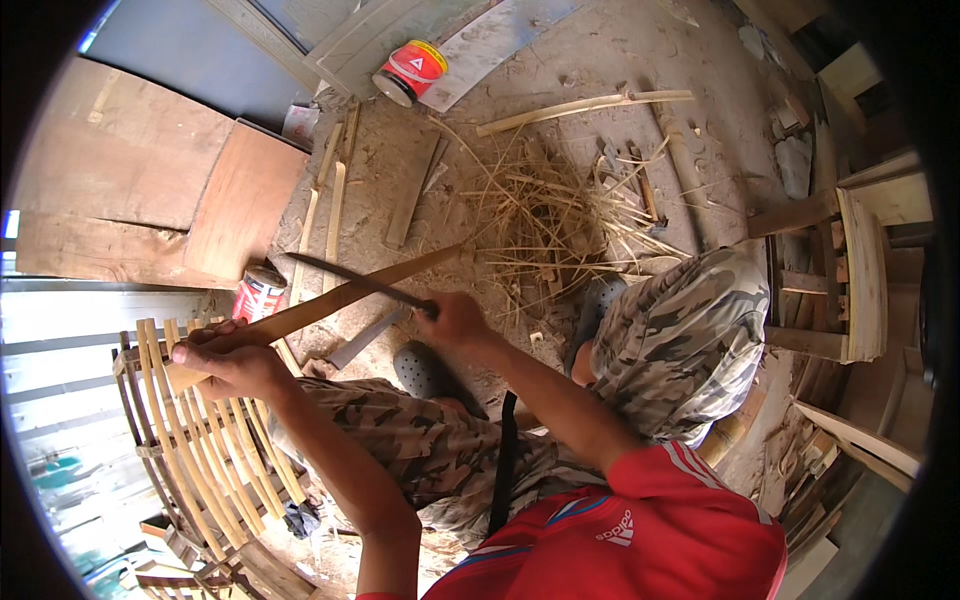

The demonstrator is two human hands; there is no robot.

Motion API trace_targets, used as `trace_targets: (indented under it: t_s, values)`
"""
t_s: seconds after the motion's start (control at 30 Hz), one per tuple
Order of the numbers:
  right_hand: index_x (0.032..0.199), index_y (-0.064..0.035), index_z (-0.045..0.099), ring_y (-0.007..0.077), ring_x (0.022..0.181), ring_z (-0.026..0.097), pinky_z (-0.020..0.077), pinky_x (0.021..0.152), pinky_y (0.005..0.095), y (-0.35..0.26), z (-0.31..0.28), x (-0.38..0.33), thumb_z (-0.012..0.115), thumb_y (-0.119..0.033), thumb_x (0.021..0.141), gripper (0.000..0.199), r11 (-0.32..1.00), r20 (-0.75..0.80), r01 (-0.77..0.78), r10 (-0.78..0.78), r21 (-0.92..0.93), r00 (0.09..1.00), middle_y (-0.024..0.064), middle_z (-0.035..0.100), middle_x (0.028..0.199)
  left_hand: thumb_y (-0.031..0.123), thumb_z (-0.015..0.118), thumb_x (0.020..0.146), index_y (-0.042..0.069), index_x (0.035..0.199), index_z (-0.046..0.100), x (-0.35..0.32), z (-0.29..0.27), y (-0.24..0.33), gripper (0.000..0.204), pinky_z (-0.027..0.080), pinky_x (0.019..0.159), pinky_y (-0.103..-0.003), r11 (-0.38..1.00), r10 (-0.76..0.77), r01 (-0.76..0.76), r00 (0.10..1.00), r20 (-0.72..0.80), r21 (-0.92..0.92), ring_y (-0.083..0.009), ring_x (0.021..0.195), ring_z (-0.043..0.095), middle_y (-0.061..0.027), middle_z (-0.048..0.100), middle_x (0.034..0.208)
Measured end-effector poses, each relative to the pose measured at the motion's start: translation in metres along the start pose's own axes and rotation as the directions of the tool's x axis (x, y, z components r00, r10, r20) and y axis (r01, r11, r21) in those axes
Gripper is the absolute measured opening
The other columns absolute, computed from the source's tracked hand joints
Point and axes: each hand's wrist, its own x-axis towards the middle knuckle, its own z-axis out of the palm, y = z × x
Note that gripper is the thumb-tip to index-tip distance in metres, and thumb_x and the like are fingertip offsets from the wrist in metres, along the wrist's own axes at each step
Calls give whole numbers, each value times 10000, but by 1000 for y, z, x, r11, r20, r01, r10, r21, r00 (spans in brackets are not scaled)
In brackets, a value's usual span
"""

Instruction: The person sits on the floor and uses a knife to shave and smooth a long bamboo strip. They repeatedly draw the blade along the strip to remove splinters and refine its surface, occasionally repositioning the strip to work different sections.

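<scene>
My left hand (238, 368) is closed round the near end of a long flat bamboo strip (325, 301), which slants up and away to the right. In my right hand (457, 323) is the handle of a knife with a long, narrow dark blade (345, 272). The blade lies across the strip about midway along it; whether it cuts into the strip I cannot tell. Beyond the strip's far end, a tangled heap of thin bamboo shavings (545, 212) covers the floor. Below the strip, a second blade (366, 339) lies on the floor near my left shoe (420, 368).
A slatted bamboo frame (208, 455) stands at the left. One red tin (261, 293) sits beside the strip; another red tin (411, 72) lies farther off. Wooden boards (120, 150) are at the far left, a wooden stool (862, 278) at the right. Loose bamboo pieces (590, 109) lie around.
</scene>
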Motion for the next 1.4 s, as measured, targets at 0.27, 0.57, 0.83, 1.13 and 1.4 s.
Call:
trace_targets:
  t_s: [0.27,0.57,0.83,1.13,1.4]
  values:
    - [864,9,676,393,796,654,516,691,461,87,-36,1,617,-325,782,349,802,212,-527,587,-282,781,227,661,795,474,453,970,56,714,453,9,-10,-6,490,360,415,-227,1000,1,-1,1000,9,-27,-105,469,449,-27,456,586]
    - [830,27,657,366,727,654,511,661,449,89,-8,-14,631,-285,782,316,893,146,-441,450,-89,881,204,662,764,465,505,950,64,777,466,12,-5,-8,439,367,377,-217,998,-57,56,998,-28,-39,-88,455,453,-13,460,575]
    - [729,26,646,306,597,631,506,597,452,89,-5,-29,613,-286,819,327,735,197,-662,678,-148,708,192,624,641,455,499,957,46,792,476,18,-12,-17,442,368,387,-212,999,-51,51,997,-55,-14,-95,472,458,-40,492,615]
    - [805,-39,597,386,670,631,499,618,486,-147,-34,-17,644,-248,798,214,993,130,111,-116,48,985,180,617,661,457,312,1016,61,624,417,5,-2,-8,567,345,443,-255,980,85,-73,995,-57,187,-119,469,424,-32,452,556]
    - [773,-62,603,387,646,619,495,598,480,-72,-2,-30,674,-256,768,207,990,-21,133,-132,52,991,160,612,648,354,451,1002,-63,730,552,10,-7,-12,508,406,556,-279,950,179,-149,980,-87,274,-145,612,469,-77,545,650]
